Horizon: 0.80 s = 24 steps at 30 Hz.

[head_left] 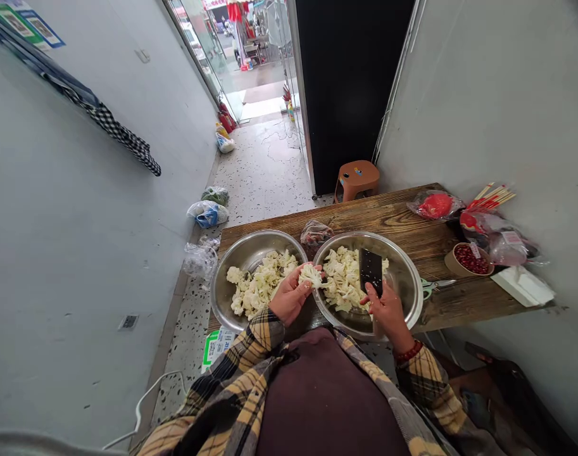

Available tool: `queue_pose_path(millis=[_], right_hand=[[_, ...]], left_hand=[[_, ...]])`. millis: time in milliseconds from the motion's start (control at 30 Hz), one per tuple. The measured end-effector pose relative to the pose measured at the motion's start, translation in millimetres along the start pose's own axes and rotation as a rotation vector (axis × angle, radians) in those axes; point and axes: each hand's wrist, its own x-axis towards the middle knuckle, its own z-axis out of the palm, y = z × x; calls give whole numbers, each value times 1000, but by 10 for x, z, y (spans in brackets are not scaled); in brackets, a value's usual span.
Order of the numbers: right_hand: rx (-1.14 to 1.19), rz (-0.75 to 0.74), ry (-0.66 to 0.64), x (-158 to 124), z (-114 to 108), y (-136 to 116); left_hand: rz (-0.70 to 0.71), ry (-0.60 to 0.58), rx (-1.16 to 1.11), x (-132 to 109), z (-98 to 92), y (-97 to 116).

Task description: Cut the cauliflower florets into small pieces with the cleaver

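Observation:
My left hand (290, 296) is closed round a white cauliflower floret (311, 275), held between two steel bowls. My right hand (387, 309) grips a dark broad-bladed knife (371, 270), its blade standing upright over the right bowl (409, 288). That bowl holds several cauliflower pieces (342, 276). The left bowl (232, 264) holds several cut florets (261, 285). Both bowls sit on a wooden table (412, 231) close to my body.
A plastic bag (316, 232) lies behind the bowls. Scissors (433, 286), a paper cup of red beans (468, 259), wrapped red items (435, 206), chopsticks (492, 197) and a white packet (523, 285) fill the table's right end. A brown stool (358, 178) and floor bags (207, 213) stand beyond.

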Motion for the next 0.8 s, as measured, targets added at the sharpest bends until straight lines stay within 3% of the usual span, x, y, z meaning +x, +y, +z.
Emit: queue_pose_path(millis=[167, 267, 467, 800], right_hand=[[279, 35, -270, -260, 150, -621], [349, 28, -330, -302, 199, -821], [509, 157, -386, -284, 205, -849], [518, 128, -357, -366, 245, -842]], left_hand=[[134, 46, 97, 56, 92, -21], [197, 47, 124, 73, 133, -9], [227, 10, 126, 63, 161, -27], [256, -27, 200, 38, 172, -75]])
